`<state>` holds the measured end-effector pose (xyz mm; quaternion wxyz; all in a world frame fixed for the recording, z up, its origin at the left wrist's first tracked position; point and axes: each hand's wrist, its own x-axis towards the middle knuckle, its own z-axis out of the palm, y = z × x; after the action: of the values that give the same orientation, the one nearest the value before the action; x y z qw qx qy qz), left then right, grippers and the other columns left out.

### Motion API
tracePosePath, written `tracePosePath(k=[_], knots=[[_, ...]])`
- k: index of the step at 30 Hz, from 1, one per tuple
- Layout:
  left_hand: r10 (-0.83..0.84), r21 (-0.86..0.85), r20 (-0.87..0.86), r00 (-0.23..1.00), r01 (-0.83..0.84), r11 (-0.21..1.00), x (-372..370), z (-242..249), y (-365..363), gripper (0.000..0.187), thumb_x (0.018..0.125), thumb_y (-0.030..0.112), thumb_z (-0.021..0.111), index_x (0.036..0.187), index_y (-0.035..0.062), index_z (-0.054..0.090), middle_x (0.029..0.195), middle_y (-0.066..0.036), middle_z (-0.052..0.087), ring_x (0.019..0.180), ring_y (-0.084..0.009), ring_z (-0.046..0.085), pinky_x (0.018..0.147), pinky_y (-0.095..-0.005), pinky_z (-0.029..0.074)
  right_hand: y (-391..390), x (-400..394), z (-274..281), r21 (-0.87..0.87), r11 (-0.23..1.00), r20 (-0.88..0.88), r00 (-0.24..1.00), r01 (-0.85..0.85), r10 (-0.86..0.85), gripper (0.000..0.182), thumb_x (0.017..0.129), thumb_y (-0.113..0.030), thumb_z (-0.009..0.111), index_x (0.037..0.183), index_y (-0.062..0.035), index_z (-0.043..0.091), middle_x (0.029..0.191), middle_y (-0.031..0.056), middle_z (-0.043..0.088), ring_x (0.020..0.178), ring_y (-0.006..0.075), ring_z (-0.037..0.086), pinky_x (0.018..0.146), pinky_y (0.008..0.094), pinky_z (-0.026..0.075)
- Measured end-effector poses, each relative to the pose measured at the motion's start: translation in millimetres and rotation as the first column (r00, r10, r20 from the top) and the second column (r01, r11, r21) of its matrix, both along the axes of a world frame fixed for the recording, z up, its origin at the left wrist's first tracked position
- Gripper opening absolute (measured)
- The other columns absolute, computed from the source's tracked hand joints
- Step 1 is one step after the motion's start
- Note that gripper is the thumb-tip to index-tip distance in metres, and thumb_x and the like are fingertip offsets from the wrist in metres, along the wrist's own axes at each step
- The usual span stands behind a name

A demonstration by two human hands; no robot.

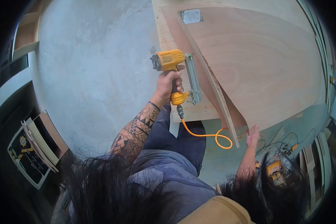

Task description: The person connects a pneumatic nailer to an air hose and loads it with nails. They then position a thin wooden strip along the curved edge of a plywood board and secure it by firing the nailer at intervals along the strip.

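My left hand (169, 85) is wrapped round the grip of a yellow nail gun (168, 59), whose grey magazine (192, 78) points toward a long wooden strip (216, 91). An orange air hose (192, 133) runs from the foot of the gun and loops near the strip's close end. On the right, my right hand (252, 136) grips the near corner of a large, thin plywood sheet (261, 59). The sheet's left edge runs along the strip at the far part, and a dark gap opens between them toward me.
A paper label (191, 16) lies on the sheet's far left corner. Underneath is a pale board (198, 112). Yellow tools (275, 170) and tangled cords (283, 145) are on the floor at the right. Boards lean at the left (48, 136) and stand along the right side.
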<state>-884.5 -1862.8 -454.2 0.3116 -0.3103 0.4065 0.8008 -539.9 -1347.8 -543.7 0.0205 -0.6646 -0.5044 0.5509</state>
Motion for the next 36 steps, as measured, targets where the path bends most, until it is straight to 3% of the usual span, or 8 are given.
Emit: tracePosePath(k=[4, 9, 12, 18, 23, 26, 34, 36], knots=[[0.020, 0.029, -0.026, 0.999, -0.019, 0.999, 8, -8, 13, 0.036, 0.096, 0.018, 0.062, 0.127, -0.0009, 0.060, 0.069, -0.002, 0.051, 0.052, -0.0159, 0.054, 0.054, -0.0354, 0.054, -6, -2, -5, 0.068, 0.990, -0.034, 0.992, 0.121, -0.119, 0.068, 0.094, -0.045, 0.084, 0.137, -0.0059, 0.048, 0.134, 0.0113, 0.060, 0.112, 0.0270, 0.063, 0.082, 0.0423, 0.053], [0.075, 0.090, -0.019, 0.997, -0.073, 0.993, 14, -14, 21, 0.026, 0.097, 0.018, 0.062, 0.118, 0.0021, 0.060, 0.069, -0.002, 0.052, 0.052, -0.0157, 0.056, 0.053, -0.0358, 0.055, -17, -18, 10, 0.010, 0.993, 0.057, 0.991, 0.117, -0.117, 0.069, 0.092, -0.049, 0.085, 0.132, -0.0061, 0.049, 0.124, 0.0100, 0.063, 0.102, 0.0237, 0.063, 0.071, 0.0374, 0.049], [0.100, 0.087, 0.002, 0.995, -0.100, 0.991, 18, -14, 20, 0.021, 0.097, 0.017, 0.063, 0.112, 0.0034, 0.059, 0.069, -0.002, 0.053, 0.052, -0.0155, 0.057, 0.052, -0.0356, 0.056, -24, -19, 12, 0.035, 0.993, 0.028, 0.993, 0.111, -0.112, 0.062, 0.095, -0.051, 0.080, 0.128, -0.0058, 0.054, 0.120, 0.0085, 0.063, 0.095, 0.0225, 0.061, 0.071, 0.0356, 0.050], [0.057, 0.089, 0.038, 0.998, -0.060, 0.994, 28, -20, 22, 0.018, 0.097, 0.017, 0.065, 0.105, 0.0024, 0.057, 0.068, -0.002, 0.054, 0.051, -0.0153, 0.058, 0.050, -0.0346, 0.056, -33, -33, 17, 0.052, 0.995, 0.017, 0.996, 0.084, -0.085, 0.065, 0.094, -0.053, 0.081, 0.124, -0.0045, 0.050, 0.110, 0.0102, 0.062, 0.088, 0.0245, 0.062, 0.065, 0.0358, 0.049], [0.067, 0.109, 0.090, 0.994, -0.077, 0.991, 39, -33, 25, 0.015, 0.097, 0.017, 0.066, 0.100, 0.0073, 0.054, 0.069, -0.002, 0.053, 0.052, -0.0156, 0.057, 0.052, -0.0362, 0.055, -32, -34, 12, 0.079, 0.995, 0.090, 0.993, 0.067, -0.074, 0.053, 0.099, -0.050, 0.076, 0.123, -0.0072, 0.056, 0.109, 0.0072, 0.065, 0.089, 0.0210, 0.061, 0.067, 0.0342, 0.049], [0.090, 0.127, 0.110, 0.990, -0.104, 0.986, 41, -37, 25, 0.018, 0.097, 0.017, 0.065, 0.109, 0.0046, 0.059, 0.069, -0.001, 0.052, 0.053, -0.0149, 0.056, 0.053, -0.0359, 0.056, -40, -39, 13, 0.083, 0.994, 0.104, 0.991, 0.071, -0.079, 0.052, 0.098, -0.051, 0.076, 0.120, -0.0075, 0.057, 0.108, 0.0066, 0.065, 0.089, 0.0211, 0.061, 0.067, 0.0342, 0.049], [0.062, 0.142, 0.043, 0.997, -0.067, 0.988, 32, -32, 20, 0.015, 0.095, 0.018, 0.065, 0.097, 0.0034, 0.059, 0.069, -0.002, 0.056, 0.052, -0.0143, 0.059, 0.050, -0.0335, 0.057, -45, -47, 13, 0.056, 0.994, 0.092, 0.991, 0.097, -0.101, 0.051, 0.098, -0.052, 0.076, 0.118, -0.0086, 0.058, 0.107, 0.0044, 0.065, 0.090, 0.0197, 0.062, 0.069, 0.0337, 0.048], [0.059, 0.145, 0.049, 0.997, -0.065, 0.987, 31, -32, 19, 0.016, 0.095, 0.018, 0.066, 0.097, 0.0034, 0.059, 0.069, -0.002, 0.056, 0.052, -0.0143, 0.059, 0.050, -0.0333, 0.057, -49, -49, 16, 0.057, 0.998, 0.082, 0.996, 0.036, -0.041, 0.069, 0.093, -0.060, 0.078, 0.121, -0.0027, 0.051, 0.113, 0.0128, 0.059, 0.088, 0.0250, 0.056, 0.066, 0.0369, 0.049]])
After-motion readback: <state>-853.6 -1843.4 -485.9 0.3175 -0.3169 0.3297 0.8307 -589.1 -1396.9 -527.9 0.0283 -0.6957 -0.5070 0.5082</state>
